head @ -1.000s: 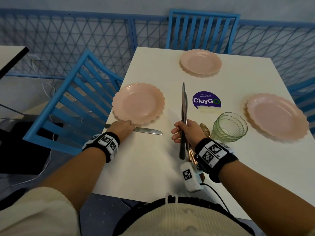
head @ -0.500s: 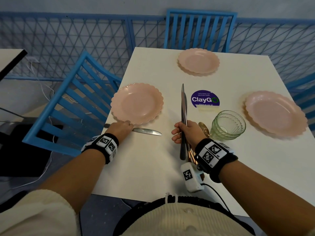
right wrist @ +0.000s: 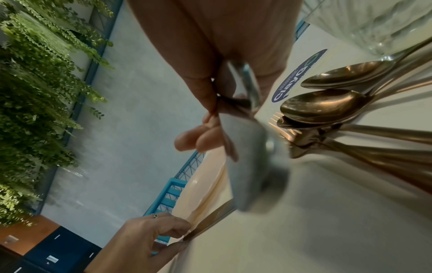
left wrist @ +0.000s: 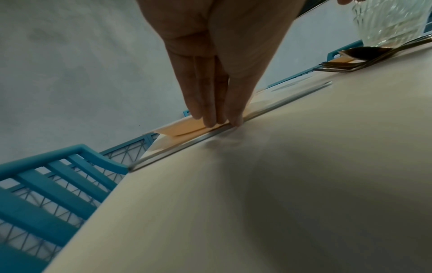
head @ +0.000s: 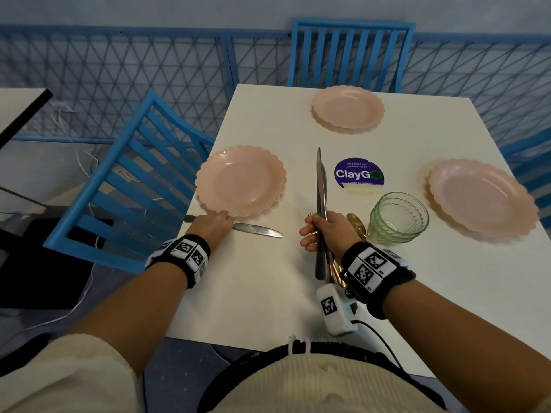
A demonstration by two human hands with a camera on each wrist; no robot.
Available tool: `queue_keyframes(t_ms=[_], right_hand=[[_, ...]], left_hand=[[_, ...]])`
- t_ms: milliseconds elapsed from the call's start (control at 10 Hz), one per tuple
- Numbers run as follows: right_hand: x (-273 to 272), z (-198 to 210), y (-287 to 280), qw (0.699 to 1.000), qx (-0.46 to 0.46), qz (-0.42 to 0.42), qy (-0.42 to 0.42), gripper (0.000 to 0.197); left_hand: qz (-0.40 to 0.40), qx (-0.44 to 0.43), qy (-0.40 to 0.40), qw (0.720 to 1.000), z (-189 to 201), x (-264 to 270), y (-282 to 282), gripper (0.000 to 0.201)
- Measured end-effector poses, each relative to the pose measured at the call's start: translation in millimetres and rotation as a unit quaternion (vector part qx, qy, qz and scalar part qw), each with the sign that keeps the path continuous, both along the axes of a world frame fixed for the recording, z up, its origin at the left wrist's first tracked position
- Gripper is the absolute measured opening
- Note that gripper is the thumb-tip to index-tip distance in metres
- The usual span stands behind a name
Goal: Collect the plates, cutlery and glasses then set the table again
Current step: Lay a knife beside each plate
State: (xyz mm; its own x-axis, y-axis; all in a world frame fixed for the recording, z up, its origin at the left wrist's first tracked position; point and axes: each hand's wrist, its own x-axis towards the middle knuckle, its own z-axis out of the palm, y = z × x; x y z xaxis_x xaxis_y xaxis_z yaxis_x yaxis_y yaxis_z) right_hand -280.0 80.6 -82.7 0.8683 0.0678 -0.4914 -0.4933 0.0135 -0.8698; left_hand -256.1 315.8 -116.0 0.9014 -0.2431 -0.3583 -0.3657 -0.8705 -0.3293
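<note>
My left hand (head: 219, 219) lies on a silver knife (head: 259, 231) that sits flat on the white table (head: 262, 299), just below the left pink plate (head: 241, 181). Its straight fingers (left wrist: 210, 103) touch the knife (left wrist: 268, 112) near the handle. My right hand (head: 323, 231) grips two knives (head: 320, 180), blades pointing away from me; the blades (right wrist: 247, 157) show close up. Copper spoons (right wrist: 327, 107) and forks (left wrist: 336, 66) lie on the table under that hand, beside a green glass (head: 398, 217). Two more pink plates stand at the far side (head: 347, 108) and the right (head: 481, 196).
A purple ClayGo sticker (head: 358, 174) marks the table's middle. Blue chairs stand at the left (head: 125, 180) and far end (head: 351, 52), with blue lattice fencing behind. Another table's corner (head: 18, 105) shows at far left. A cable hangs by my right wrist.
</note>
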Motion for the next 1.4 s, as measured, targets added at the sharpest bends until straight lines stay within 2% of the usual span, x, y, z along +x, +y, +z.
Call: queue_keyframes(t_ms=[100,200,300,400,500,600,700,800,900,1100,1200,1300,1400], right_hand=[[0,1,-1,1.000,-0.003,0.001,-0.001,0.025],[0,3,-2,1.000,-0.006,0.003,-0.004,0.025],[0,7,-2,1.000,0.003,0.010,-0.006,0.023],[1,18,-1,0.999,0.031,0.021,-0.020,0.024],[3,30,-3,0.997,0.063,0.024,-0.045,0.024],[3,41,-7,0.993,0.094,0.013,-0.063,0.028],[3,52,-21,0.990,0.118,0.000,-0.076,0.031],[3,63,-34,0.986,0.136,-0.003,-0.093,0.026],[7,70,-50,0.986,0.122,-0.010,-0.111,0.027],[17,82,-94,0.988,0.077,0.004,-0.135,0.031],[24,87,-127,0.990,0.018,-0.011,-0.138,0.033],[36,88,-165,0.989,-0.046,-0.057,-0.128,0.029],[56,85,-201,0.978,-0.158,-0.094,-0.103,0.019]], left_hand=[[0.017,-0.024,0.007,1.000,6,-1,-3,0.035],[0.063,-0.170,-0.057,0.982,25,-3,-13,0.024],[0.105,-0.398,-0.148,0.899,50,-1,-38,0.024],[0.198,-0.548,-0.008,0.813,72,3,-71,0.028],[0.268,-0.632,0.238,0.687,82,1,-99,0.034],[0.269,-0.721,0.316,0.555,85,-2,-123,0.044],[0.260,-0.747,0.282,0.543,94,2,-144,0.039],[0.255,-0.749,0.255,0.556,109,7,-161,0.026],[0.241,-0.745,0.232,0.577,119,15,-181,0.022],[0.191,-0.721,0.169,0.645,133,44,-220,0.031],[0.187,-0.715,0.163,0.654,148,68,-229,0.032],[0.186,-0.696,0.141,0.678,158,97,-238,0.033],[0.195,-0.663,0.114,0.714,156,125,-252,0.034]])
